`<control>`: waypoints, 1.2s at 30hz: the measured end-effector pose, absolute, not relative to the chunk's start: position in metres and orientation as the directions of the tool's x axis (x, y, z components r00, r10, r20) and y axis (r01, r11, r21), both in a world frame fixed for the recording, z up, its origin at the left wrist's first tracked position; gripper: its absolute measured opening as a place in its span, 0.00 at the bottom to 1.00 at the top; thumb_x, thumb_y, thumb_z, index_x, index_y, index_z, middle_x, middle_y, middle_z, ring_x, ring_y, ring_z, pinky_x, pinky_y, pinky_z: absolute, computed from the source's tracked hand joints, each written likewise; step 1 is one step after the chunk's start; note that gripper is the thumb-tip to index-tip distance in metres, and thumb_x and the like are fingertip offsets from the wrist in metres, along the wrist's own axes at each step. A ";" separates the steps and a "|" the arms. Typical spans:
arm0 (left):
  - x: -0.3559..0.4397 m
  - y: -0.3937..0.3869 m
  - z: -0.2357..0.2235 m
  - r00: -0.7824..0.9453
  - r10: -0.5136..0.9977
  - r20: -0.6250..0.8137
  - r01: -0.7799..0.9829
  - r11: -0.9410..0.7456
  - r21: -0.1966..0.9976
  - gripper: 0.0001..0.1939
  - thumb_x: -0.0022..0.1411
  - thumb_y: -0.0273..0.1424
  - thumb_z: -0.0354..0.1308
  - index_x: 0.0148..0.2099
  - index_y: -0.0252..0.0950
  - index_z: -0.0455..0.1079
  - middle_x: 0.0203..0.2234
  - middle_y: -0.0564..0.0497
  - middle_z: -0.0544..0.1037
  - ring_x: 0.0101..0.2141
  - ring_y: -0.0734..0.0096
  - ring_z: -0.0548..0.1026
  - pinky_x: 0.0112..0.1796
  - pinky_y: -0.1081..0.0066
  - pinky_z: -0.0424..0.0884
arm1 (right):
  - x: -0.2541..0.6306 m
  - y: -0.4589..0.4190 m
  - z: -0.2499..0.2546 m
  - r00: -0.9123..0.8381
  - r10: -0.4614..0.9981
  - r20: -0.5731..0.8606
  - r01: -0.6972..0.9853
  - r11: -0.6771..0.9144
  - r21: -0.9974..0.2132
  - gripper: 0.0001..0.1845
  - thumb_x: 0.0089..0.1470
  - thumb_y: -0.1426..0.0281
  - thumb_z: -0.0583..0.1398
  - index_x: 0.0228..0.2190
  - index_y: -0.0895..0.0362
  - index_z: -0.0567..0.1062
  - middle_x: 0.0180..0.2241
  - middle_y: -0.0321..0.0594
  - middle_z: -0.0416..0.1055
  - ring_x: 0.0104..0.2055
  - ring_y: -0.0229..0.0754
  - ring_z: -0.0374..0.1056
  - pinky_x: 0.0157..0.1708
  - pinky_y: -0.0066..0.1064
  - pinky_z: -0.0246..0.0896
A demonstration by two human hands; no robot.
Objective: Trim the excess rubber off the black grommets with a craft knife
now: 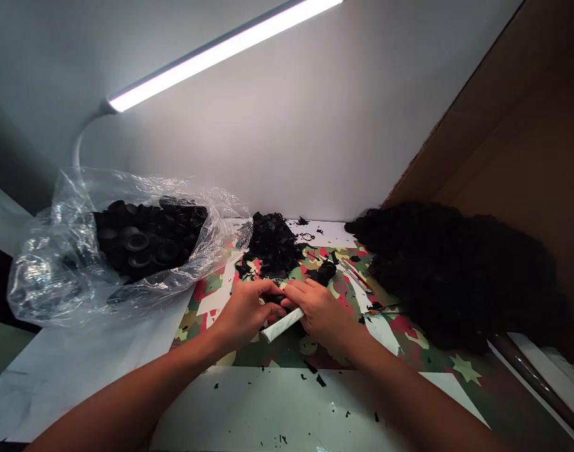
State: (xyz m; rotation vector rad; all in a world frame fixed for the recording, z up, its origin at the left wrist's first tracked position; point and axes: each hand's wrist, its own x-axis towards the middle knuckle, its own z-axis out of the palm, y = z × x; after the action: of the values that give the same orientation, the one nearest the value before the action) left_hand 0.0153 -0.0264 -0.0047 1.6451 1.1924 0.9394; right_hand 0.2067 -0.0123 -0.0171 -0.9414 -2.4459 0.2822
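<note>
Black on a red-and-green patterned sheet [344,302]: head view, w/ both hands low centre. L hand [242,312] and R hand [325,311] are close together, fingertips meeting at a small dark bit [281,310], mostly hidden, so can't tell its shape. R hand is also closed on a white stick [283,324], tilted, its thick end out toward L wrist. Bit & stick sit over the sheet, just on the near side of the scraps [272,242].

Technique, my read: L fingers should pinch the bit lightly but firmly, R hand doing fine work w/ small moves; wrists low, stick angled so its end doesn't knock L hand. Soft-looking stuff prob. gives under a hard squeeze, so even pressure is best. Can't see the stick's working end, so go slow.

Edges/room: clear bag [39,273] of black caps [138,242] flanks the L side; big black heap [460,270] spreads over the R side, cardboard [531,150] beyond. Tweezers [355,276] lie just past R hand, easy to knock. Wall [315,150] shuts off the back. Most open room: white tabletop [253,408] nearest the body, w/ only small crumbs.
</note>
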 end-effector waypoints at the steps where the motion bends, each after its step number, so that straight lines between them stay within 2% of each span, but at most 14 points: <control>1: 0.016 -0.027 -0.006 0.262 0.962 0.074 0.297 -0.154 0.942 0.07 0.49 0.21 0.60 0.30 0.36 0.77 0.22 0.53 0.78 0.23 0.71 0.72 0.26 0.75 0.66 | 0.207 -0.011 -0.019 -0.666 0.630 0.399 0.542 0.776 -0.322 0.12 0.62 0.79 0.49 0.31 0.55 0.68 0.28 0.37 0.69 0.29 0.40 0.59 0.33 0.31 0.51; 5: 0.016 -0.024 -0.010 0.291 0.956 0.032 0.230 -0.103 0.968 0.05 0.49 0.22 0.60 0.28 0.36 0.75 0.22 0.54 0.77 0.22 0.73 0.71 0.26 0.75 0.65 | 0.207 -0.010 -0.021 -0.714 0.506 0.484 0.474 0.858 -0.199 0.14 0.61 0.80 0.50 0.25 0.56 0.65 0.22 0.32 0.64 0.23 0.37 0.52 0.32 0.31 0.49; 8: 0.015 -0.018 -0.012 0.332 0.942 -0.053 0.089 0.024 0.996 0.04 0.47 0.23 0.63 0.27 0.35 0.72 0.21 0.55 0.76 0.23 0.73 0.72 0.26 0.75 0.66 | 0.205 -0.012 -0.019 -0.721 0.431 0.543 0.483 0.874 -0.053 0.14 0.59 0.82 0.50 0.24 0.56 0.64 0.21 0.32 0.61 0.22 0.37 0.46 0.30 0.32 0.45; 10: 0.014 -0.014 -0.014 0.375 0.920 -0.111 -0.010 0.123 0.992 0.06 0.45 0.24 0.67 0.27 0.34 0.71 0.21 0.54 0.76 0.23 0.73 0.72 0.26 0.75 0.66 | 0.204 -0.014 -0.019 -0.718 0.393 0.574 0.475 0.880 -0.008 0.15 0.59 0.83 0.49 0.25 0.56 0.64 0.20 0.31 0.60 0.21 0.36 0.45 0.30 0.32 0.44; 13: 0.013 -0.012 -0.013 0.398 0.908 -0.129 -0.092 0.179 0.979 0.10 0.44 0.27 0.70 0.28 0.33 0.71 0.22 0.54 0.76 0.22 0.74 0.71 0.25 0.75 0.66 | 0.202 -0.012 -0.021 -0.635 0.460 0.621 0.492 0.860 -0.134 0.15 0.61 0.80 0.49 0.23 0.55 0.60 0.19 0.30 0.58 0.22 0.36 0.44 0.29 0.32 0.43; 16: 0.015 -0.014 -0.012 0.355 0.932 -0.074 -0.105 0.119 0.987 0.13 0.44 0.29 0.72 0.26 0.33 0.69 0.21 0.54 0.75 0.23 0.74 0.70 0.25 0.74 0.67 | 0.201 -0.008 -0.025 -0.560 0.568 0.603 0.493 0.813 -0.309 0.16 0.63 0.77 0.49 0.22 0.54 0.56 0.19 0.30 0.57 0.22 0.37 0.45 0.28 0.30 0.44; 18: 0.015 -0.015 -0.013 0.334 0.941 -0.058 -0.108 0.099 0.989 0.13 0.44 0.29 0.72 0.26 0.33 0.69 0.21 0.53 0.75 0.23 0.74 0.71 0.26 0.74 0.67 | 0.201 -0.007 -0.024 -0.580 0.538 0.612 0.462 0.835 -0.298 0.17 0.62 0.77 0.48 0.22 0.54 0.55 0.19 0.29 0.55 0.22 0.36 0.44 0.28 0.31 0.44; 20: 0.013 -0.012 -0.015 0.314 0.947 -0.074 -0.143 0.124 0.982 0.14 0.46 0.31 0.72 0.26 0.33 0.68 0.21 0.54 0.74 0.23 0.75 0.70 0.26 0.75 0.66 | 0.201 -0.012 -0.020 -0.620 0.456 0.639 0.430 0.878 -0.210 0.17 0.61 0.79 0.48 0.22 0.54 0.56 0.19 0.28 0.53 0.22 0.36 0.42 0.29 0.32 0.43; 22: 0.007 -0.003 -0.017 0.233 0.968 -0.088 -0.243 0.146 0.959 0.17 0.47 0.34 0.72 0.25 0.33 0.67 0.19 0.56 0.72 0.21 0.78 0.67 0.24 0.77 0.63 | 0.200 -0.020 -0.016 -0.663 0.379 0.646 0.396 0.910 -0.127 0.17 0.61 0.80 0.48 0.22 0.54 0.56 0.19 0.28 0.53 0.21 0.36 0.40 0.29 0.32 0.42; 24: 0.000 0.006 -0.018 0.103 0.992 -0.076 -0.355 0.108 0.929 0.19 0.46 0.37 0.73 0.24 0.34 0.65 0.18 0.57 0.70 0.20 0.79 0.66 0.24 0.78 0.61 | 0.200 -0.026 -0.013 -0.671 0.357 0.650 0.372 0.920 -0.122 0.17 0.62 0.80 0.48 0.22 0.55 0.57 0.19 0.28 0.54 0.21 0.35 0.40 0.29 0.32 0.43; 26: -0.005 0.012 -0.018 0.063 0.998 -0.030 -0.378 0.052 0.924 0.19 0.44 0.35 0.75 0.26 0.34 0.67 0.21 0.56 0.73 0.23 0.78 0.68 0.27 0.77 0.64 | 0.202 -0.026 -0.013 -0.627 0.413 0.660 0.414 0.895 -0.166 0.18 0.63 0.79 0.48 0.21 0.55 0.58 0.18 0.28 0.53 0.21 0.35 0.40 0.29 0.32 0.44; 31: 0.000 0.003 -0.018 0.203 0.979 0.005 -0.303 0.058 0.951 0.14 0.46 0.32 0.75 0.31 0.33 0.73 0.27 0.53 0.78 0.29 0.74 0.73 0.32 0.74 0.68 | 0.221 0.002 -0.018 -0.551 0.638 0.538 0.639 0.738 -0.220 0.21 0.67 0.70 0.51 0.21 0.55 0.63 0.19 0.31 0.59 0.22 0.37 0.47 0.28 0.32 0.46; 34: 0.004 -0.004 -0.017 0.225 0.974 0.029 -0.285 0.037 0.958 0.13 0.48 0.32 0.74 0.32 0.33 0.74 0.27 0.53 0.77 0.29 0.74 0.72 0.33 0.75 0.68 | 0.234 0.012 -0.015 -0.513 0.741 0.433 0.674 0.660 -0.331 0.20 0.68 0.66 0.51 0.26 0.56 0.73 0.28 0.38 0.69 0.27 0.38 0.60 0.31 0.31 0.52; 36: 0.005 -0.006 -0.016 0.245 0.968 0.049 -0.284 0.024 0.958 0.13 0.48 0.32 0.74 0.33 0.34 0.74 0.27 0.53 0.77 0.30 0.74 0.73 0.33 0.75 0.68 | 0.236 0.011 -0.011 -0.426 0.796 0.430 0.653 0.599 -0.463 0.20 0.68 0.64 0.50 0.29 0.56 0.76 0.35 0.42 0.71 0.33 0.40 0.65 0.34 0.32 0.56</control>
State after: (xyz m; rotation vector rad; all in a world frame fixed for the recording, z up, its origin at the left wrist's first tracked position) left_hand 0.0048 -0.0062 -0.0161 1.1136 0.8104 1.1555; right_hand 0.2364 0.0111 -0.0108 -1.1401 -2.2038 0.2988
